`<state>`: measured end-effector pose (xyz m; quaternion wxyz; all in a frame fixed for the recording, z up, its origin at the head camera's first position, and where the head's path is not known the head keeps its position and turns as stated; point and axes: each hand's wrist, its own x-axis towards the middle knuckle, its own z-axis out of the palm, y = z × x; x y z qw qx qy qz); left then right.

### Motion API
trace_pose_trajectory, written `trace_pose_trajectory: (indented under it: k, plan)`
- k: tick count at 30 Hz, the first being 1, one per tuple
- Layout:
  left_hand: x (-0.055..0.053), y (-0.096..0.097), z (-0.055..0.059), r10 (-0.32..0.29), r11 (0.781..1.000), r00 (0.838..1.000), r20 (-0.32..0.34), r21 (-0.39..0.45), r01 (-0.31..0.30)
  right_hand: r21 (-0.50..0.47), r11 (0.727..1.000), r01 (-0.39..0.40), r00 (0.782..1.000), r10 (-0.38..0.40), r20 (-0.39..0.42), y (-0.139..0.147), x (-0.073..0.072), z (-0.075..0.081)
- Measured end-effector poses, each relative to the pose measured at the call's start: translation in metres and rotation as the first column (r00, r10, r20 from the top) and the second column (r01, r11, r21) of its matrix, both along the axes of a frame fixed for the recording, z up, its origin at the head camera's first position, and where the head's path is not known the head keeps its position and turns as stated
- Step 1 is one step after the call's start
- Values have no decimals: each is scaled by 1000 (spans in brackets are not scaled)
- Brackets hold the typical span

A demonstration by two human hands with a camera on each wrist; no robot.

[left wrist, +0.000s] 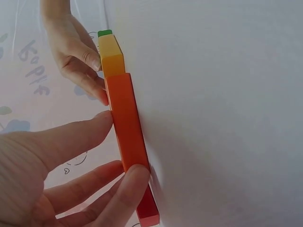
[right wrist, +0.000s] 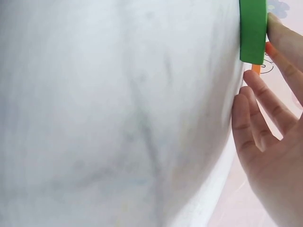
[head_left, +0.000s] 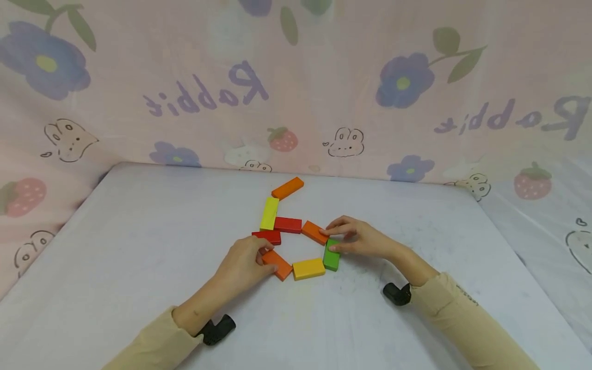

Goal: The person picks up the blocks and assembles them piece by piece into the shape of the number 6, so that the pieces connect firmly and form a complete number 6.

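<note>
Flat coloured blocks form a ring with a tail on the white table. My left hand (head_left: 242, 264) pinches the lower orange block (left wrist: 124, 123) between thumb and fingers. That block lies between a red block (head_left: 270, 237) and a yellow-orange block (head_left: 309, 269). On the ring's right side, my right hand (head_left: 365, 239) rests its thumb on the green block (right wrist: 253, 33), while a fingertip touches the upper orange block (head_left: 314, 232). The other fingers of that hand extend loosely. Another red block (head_left: 288, 225) stands beside the upper orange one.
A bright yellow block (head_left: 269, 214) and a far orange block (head_left: 288, 188) make the tail at the back. The white table (head_left: 162, 221) meets a patterned cloth (head_left: 314, 92) behind. Black wrist devices (head_left: 217, 329) sit at both cuffs.
</note>
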<state>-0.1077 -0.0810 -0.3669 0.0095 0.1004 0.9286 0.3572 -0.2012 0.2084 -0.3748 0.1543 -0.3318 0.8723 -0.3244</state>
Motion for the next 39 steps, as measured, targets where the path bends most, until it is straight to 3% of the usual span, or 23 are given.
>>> trace_pose_trajectory:
  k: [8,21,39]
  plan:
    - [1,1,2,-38,999,999,12,21,38,1,1000,7,1000,-7,0,2,1,1]
    - [2,2,-2,-46,999,999,15,11,45,3,1000,6,1000,-6,12,1,0,-2]
    - [9,4,0,-54,999,998,-12,-7,54,-9,1000,-5,1000,5,31,1,-1,-1]
